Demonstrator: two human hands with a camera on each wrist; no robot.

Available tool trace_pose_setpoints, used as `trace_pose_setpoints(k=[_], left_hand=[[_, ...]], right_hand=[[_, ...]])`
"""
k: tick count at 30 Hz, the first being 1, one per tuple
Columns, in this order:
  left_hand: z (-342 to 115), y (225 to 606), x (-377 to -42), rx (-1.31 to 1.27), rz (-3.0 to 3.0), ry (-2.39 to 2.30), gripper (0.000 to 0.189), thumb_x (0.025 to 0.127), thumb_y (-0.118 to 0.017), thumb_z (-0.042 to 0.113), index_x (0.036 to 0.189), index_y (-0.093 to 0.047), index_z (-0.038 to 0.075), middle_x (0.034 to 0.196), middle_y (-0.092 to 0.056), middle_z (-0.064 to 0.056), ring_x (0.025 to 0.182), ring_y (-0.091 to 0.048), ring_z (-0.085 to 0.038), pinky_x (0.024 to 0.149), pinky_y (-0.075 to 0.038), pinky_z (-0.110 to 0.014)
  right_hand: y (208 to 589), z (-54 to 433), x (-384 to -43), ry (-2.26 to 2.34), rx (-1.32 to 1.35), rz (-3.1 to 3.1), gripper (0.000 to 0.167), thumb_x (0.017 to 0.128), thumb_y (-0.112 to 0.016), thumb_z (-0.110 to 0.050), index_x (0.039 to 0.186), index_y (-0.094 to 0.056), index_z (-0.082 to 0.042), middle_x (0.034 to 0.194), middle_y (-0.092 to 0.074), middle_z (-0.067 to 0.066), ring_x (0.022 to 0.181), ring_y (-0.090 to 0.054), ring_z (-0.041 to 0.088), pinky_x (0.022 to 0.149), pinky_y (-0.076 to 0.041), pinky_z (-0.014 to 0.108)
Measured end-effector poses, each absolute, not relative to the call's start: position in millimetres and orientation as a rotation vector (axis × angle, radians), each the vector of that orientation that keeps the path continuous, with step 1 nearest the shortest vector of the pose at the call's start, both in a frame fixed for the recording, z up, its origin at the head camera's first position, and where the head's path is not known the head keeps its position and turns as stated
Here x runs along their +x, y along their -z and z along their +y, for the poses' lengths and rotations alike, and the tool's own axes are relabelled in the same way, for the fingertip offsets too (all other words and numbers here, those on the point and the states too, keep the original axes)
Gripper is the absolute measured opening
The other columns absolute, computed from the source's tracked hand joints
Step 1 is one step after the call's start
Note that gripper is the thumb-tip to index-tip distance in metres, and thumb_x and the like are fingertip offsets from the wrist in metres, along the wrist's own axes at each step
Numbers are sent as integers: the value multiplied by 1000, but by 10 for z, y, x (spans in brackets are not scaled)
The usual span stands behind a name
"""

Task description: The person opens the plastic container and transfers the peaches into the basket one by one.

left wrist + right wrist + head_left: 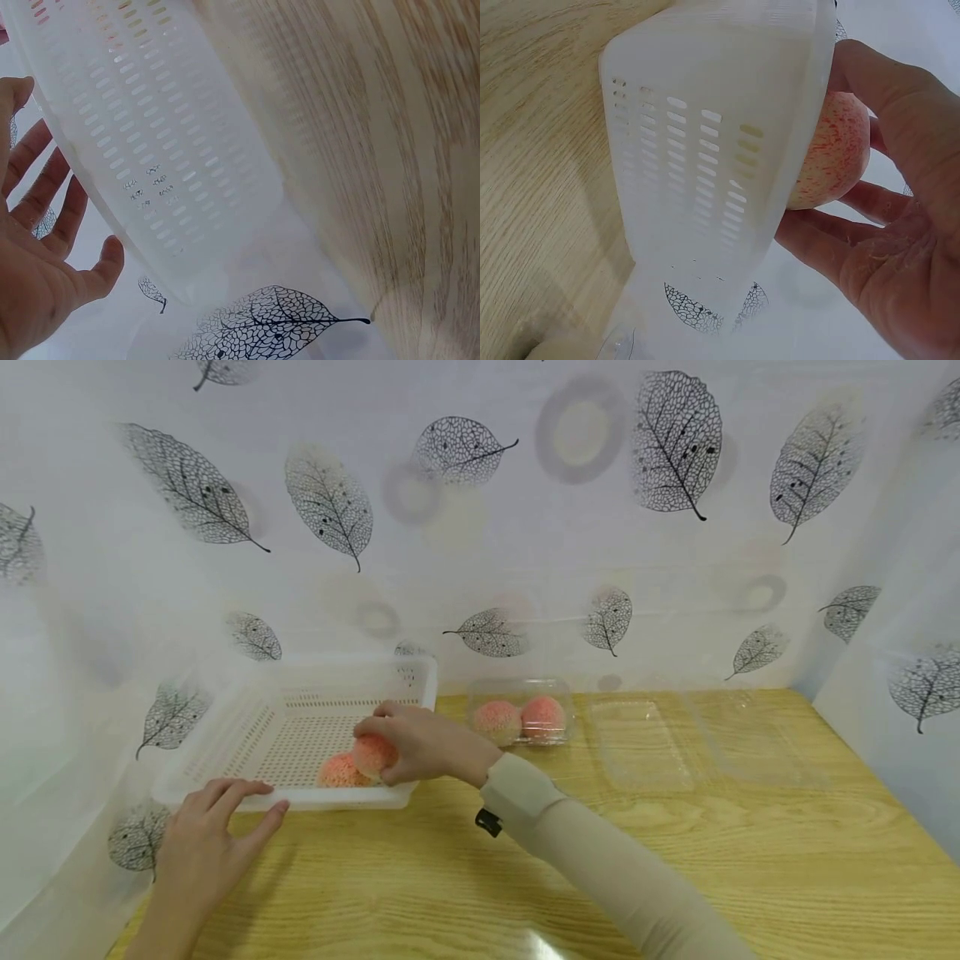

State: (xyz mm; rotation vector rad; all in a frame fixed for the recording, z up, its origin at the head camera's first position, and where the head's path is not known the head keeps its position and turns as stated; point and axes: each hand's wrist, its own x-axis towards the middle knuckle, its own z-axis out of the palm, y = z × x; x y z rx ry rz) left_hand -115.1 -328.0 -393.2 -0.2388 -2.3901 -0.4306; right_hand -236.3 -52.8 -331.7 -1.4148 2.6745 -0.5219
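A white perforated plastic basket point(300, 727) stands on the left of the table. My right hand point(416, 742) reaches over its near right corner and grips a pink peach point(372, 755); in the right wrist view, thumb and fingers curl round the peach point(832, 154) at the rim. A second peach point(343, 771) lies in the basket just left of the held one. My left hand point(210, 835) is at the basket's near left rim, fingers spread and loosely bent, holding nothing. In the left wrist view, its fingers point(56, 195) lie along the outer edge of the basket point(150, 135).
Right of the basket, a clear plastic box point(521, 737) holds two peaches. Farther right lie a clear empty tray point(641, 743) and another clear plastic piece point(750, 739). A leaf-patterned white sheet point(540, 543) hangs behind and beside the wooden table point(420, 877).
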Motion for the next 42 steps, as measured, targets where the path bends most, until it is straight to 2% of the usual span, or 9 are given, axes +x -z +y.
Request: trace_pose_setpoints(k=[8, 16, 23, 30, 42], left_hand=[[-3273, 3921, -1145, -255, -2379, 432, 31, 72, -88, 18, 97, -74, 9, 101, -69, -16, 91, -62, -43, 80, -45, -62], [-3283, 3935, -1149, -249, -2395, 436, 31, 73, -89, 21, 99, -74, 11, 102, -68, -16, 93, -62, -44, 79, -45, -65], [-3272, 3920, -1146, -231, -2398, 438, 31, 73, -89, 19, 98, -74, 11, 103, -68, -16, 93, -61, -44, 79, -45, -64], [-3266, 3937, -1151, -235, -2397, 426, 30, 72, -89, 18, 97, -74, 10, 101, -68, -16, 92, -61, -44, 77, -44, -65], [-3271, 3945, -1156, -230, -2388, 450, 30, 73, -89, 18, 97, -74, 10, 101, -68, -16, 93, -61, -43, 79, -44, -64]], right_hand=[[3329, -608, -2414, 412, -1363, 2661, 60, 86, -78, -20, 143, -59, -20, 136, -61, 3, 115, -59, 14, 93, -51, 23], [3345, -660, -2463, 367, -1342, 2585, 56, 85, -78, -17, 139, -62, -21, 127, -64, 0, 102, -56, 9, 85, -47, 21], [3371, -691, -2501, 347, -1375, 2571, 52, 86, -80, -21, 135, -64, -21, 123, -65, -1, 106, -58, 11, 91, -49, 24], [3435, -731, -2539, 341, -1377, 2522, 48, 87, -79, -22, 133, -65, -20, 130, -66, -1, 119, -60, 13, 107, -47, 28], [3480, -817, -2554, 286, -1324, 2536, 45, 89, -77, -21, 133, -66, -22, 135, -66, -1, 123, -61, 15, 109, -47, 29]])
